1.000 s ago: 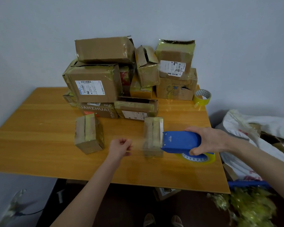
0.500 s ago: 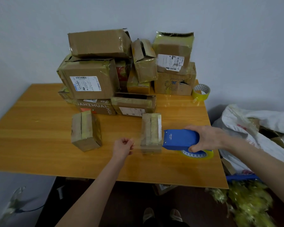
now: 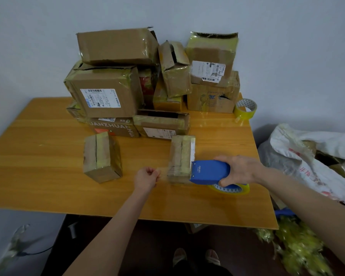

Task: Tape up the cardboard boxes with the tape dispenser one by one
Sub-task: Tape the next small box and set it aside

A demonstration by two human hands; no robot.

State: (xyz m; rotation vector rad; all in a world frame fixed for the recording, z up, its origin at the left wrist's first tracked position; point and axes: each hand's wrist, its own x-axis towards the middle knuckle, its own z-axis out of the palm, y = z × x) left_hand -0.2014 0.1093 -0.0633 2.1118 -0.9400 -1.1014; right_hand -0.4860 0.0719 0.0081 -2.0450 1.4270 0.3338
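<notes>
My makeshift parcel-packing corner: wooden table (image 3: 48, 176) against bare wall, worn cardboard boxes (image 3: 108, 92) along its far edge.

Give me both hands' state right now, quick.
Left hand: closed, pinching the clear tape end.
Right hand: closed around the blue tape dispenser.

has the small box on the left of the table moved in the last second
No. The small box keeps its spot just in front of the printed carton; only the camera shifted.
</notes>
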